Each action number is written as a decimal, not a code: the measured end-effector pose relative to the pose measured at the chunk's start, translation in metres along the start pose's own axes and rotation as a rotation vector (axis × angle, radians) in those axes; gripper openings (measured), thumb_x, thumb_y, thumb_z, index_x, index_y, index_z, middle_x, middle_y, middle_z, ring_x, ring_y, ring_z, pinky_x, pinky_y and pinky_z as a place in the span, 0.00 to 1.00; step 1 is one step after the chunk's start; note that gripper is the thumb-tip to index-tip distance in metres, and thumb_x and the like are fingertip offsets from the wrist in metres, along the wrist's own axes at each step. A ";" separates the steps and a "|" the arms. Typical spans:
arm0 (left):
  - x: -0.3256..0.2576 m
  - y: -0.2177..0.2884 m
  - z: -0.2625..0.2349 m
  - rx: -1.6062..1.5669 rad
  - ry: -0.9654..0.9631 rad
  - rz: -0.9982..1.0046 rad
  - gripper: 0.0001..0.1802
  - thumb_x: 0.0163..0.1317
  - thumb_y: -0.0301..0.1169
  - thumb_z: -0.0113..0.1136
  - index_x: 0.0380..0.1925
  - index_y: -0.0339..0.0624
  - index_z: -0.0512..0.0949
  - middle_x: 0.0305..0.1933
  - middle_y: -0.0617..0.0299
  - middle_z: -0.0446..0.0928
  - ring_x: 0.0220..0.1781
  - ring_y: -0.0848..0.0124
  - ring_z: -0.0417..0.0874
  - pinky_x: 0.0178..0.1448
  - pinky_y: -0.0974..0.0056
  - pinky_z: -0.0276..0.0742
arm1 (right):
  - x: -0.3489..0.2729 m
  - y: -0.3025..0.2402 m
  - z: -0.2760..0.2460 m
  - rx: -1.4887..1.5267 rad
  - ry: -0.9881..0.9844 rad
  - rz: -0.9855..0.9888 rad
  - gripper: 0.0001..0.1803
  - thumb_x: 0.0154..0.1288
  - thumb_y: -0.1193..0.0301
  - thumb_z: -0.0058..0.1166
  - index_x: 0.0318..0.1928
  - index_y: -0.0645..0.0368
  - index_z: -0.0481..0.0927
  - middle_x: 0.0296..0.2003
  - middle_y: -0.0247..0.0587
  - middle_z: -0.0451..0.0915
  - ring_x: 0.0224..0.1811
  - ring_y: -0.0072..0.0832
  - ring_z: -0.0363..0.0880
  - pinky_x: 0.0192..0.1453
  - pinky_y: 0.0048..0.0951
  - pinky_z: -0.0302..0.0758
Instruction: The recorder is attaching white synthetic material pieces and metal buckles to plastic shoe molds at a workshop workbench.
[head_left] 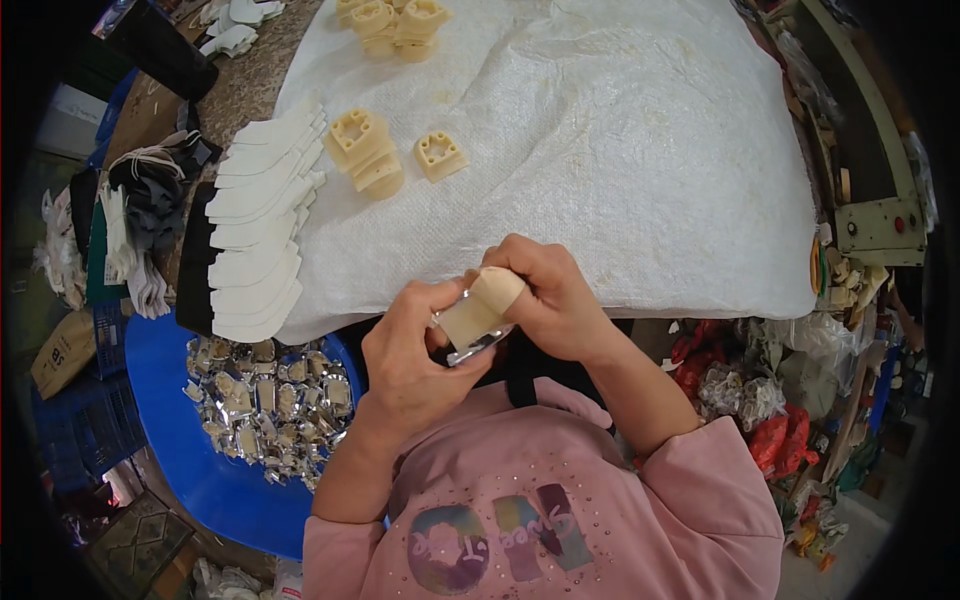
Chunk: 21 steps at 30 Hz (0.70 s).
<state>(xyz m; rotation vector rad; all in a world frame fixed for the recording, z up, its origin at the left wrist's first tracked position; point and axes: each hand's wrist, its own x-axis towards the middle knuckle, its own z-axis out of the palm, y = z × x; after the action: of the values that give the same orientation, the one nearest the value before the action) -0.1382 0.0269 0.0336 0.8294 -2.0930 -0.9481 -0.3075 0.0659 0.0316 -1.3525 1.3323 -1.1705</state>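
Just in front of my chest, at the near edge of the white woven sheet (600,180), both hands come together around a small curved piece (468,322) with a cream inner face and a shiny silver edge. My left hand (408,345) is closed on its left side, the thumb along its rim. My right hand (553,295) is closed at the other side, around a rounded beige part (498,288) touching the silver-edged piece. I cannot tell whether the two are joined. Fingers hide the undersides. Beyond lie a single hollow beige block (440,156) and a stack of similar blocks (364,150).
More beige blocks (400,28) stand at the far edge. Overlapping white curved pieces (258,235) line the sheet's left side. Below left, a blue basin (165,425) holds many silver-and-cream pieces (265,405). A green metal frame (880,225) and plastic bags (785,440) are at right.
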 end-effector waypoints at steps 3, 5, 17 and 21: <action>-0.004 -0.008 0.010 -0.020 0.123 0.114 0.25 0.39 0.25 0.74 0.38 0.35 0.71 0.27 0.60 0.77 0.24 0.77 0.77 0.28 0.73 0.74 | -0.003 0.001 -0.007 0.327 -0.079 0.130 0.09 0.65 0.71 0.49 0.37 0.65 0.76 0.26 0.41 0.76 0.29 0.24 0.74 0.33 0.27 0.71; -0.005 -0.006 0.011 -0.013 0.149 0.088 0.26 0.36 0.28 0.76 0.36 0.36 0.71 0.26 0.59 0.77 0.23 0.71 0.79 0.27 0.70 0.75 | -0.005 0.006 -0.008 0.500 -0.175 0.177 0.10 0.65 0.71 0.49 0.40 0.65 0.76 0.27 0.41 0.76 0.29 0.24 0.74 0.34 0.27 0.72; -0.003 -0.006 0.023 0.205 0.358 0.161 0.24 0.36 0.28 0.75 0.32 0.34 0.71 0.24 0.55 0.76 0.21 0.62 0.81 0.25 0.65 0.77 | -0.013 0.026 0.025 0.731 0.038 0.097 0.13 0.70 0.71 0.41 0.49 0.64 0.75 0.43 0.41 0.78 0.43 0.25 0.76 0.48 0.25 0.72; -0.011 -0.007 0.023 0.155 0.353 0.140 0.27 0.38 0.28 0.76 0.35 0.34 0.68 0.27 0.56 0.77 0.24 0.71 0.79 0.27 0.69 0.75 | -0.016 0.026 0.029 0.930 -0.096 0.103 0.14 0.72 0.71 0.39 0.52 0.64 0.73 0.47 0.40 0.75 0.48 0.24 0.73 0.53 0.25 0.70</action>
<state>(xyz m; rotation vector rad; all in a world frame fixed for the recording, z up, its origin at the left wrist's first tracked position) -0.1486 0.0403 0.0127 0.8465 -1.9020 -0.5259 -0.2830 0.0798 0.0001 -0.6354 0.6136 -1.3746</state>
